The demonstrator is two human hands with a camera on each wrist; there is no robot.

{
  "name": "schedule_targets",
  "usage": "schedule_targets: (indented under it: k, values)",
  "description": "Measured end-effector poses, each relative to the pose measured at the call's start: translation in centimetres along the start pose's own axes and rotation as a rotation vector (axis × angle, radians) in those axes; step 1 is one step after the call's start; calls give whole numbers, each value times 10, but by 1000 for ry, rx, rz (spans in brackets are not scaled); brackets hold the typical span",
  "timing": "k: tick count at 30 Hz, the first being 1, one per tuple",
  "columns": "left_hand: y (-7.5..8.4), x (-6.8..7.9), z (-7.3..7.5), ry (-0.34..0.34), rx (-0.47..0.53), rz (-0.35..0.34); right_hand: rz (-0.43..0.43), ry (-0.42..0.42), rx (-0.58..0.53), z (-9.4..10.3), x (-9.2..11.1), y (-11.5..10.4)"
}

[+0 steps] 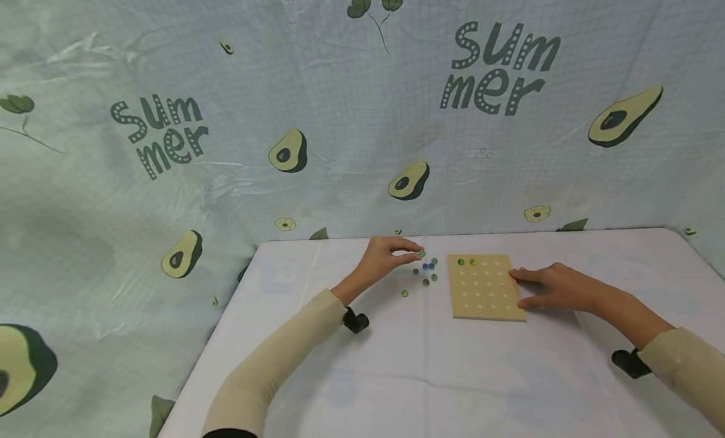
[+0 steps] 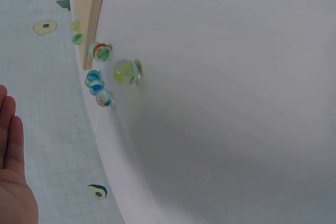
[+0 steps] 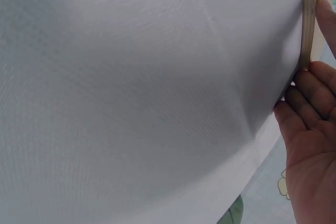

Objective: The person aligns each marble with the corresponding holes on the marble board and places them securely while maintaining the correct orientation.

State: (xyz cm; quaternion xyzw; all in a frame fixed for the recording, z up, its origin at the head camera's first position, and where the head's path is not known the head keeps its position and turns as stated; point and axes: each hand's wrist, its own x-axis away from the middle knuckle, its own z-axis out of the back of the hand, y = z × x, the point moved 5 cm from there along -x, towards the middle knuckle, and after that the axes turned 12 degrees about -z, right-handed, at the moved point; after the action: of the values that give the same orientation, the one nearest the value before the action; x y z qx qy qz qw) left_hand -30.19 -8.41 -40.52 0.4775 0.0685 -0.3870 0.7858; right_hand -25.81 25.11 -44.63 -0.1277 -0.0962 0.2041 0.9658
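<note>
My left hand [image 1: 381, 258] pinches a small green marble [image 1: 421, 253] between thumb and fingertips, above the far part of the table. In the left wrist view, part of the left hand [image 2: 13, 156] shows at the edge and the pinched marble is out of sight. Several glass marbles [image 1: 426, 282] lie loose just below and right of it. My right hand [image 1: 563, 288] touches the right edge of a square wooden board [image 1: 487, 309] with rows of pits. Its fingers [image 3: 310, 95] lie fairly straight against that edge. Two green marbles [image 1: 472, 262] sit in the board's far row.
A white cloth covers the table [image 1: 408, 375]. Behind it and at the left hangs a pale curtain [image 1: 340, 111] with avocado prints. One yellow-green marble [image 1: 404, 293] lies nearer to me than the other loose ones.
</note>
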Motion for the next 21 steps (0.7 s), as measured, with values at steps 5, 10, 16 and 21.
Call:
schedule_targets:
  k: [5,10,16,21]
  values:
    - [1,-3,-7,23,41,1,-1,29,-18,-2,2,1]
    - [2,-4,-14,46,66,-8,-27,36,-41,-7,4,3]
    - [8,-7,-19,83,77,-13,-34,60,-44,-9,5,4]
    - [10,-13,-27,118,75,-19,-44,74,-51,-10,7,6]
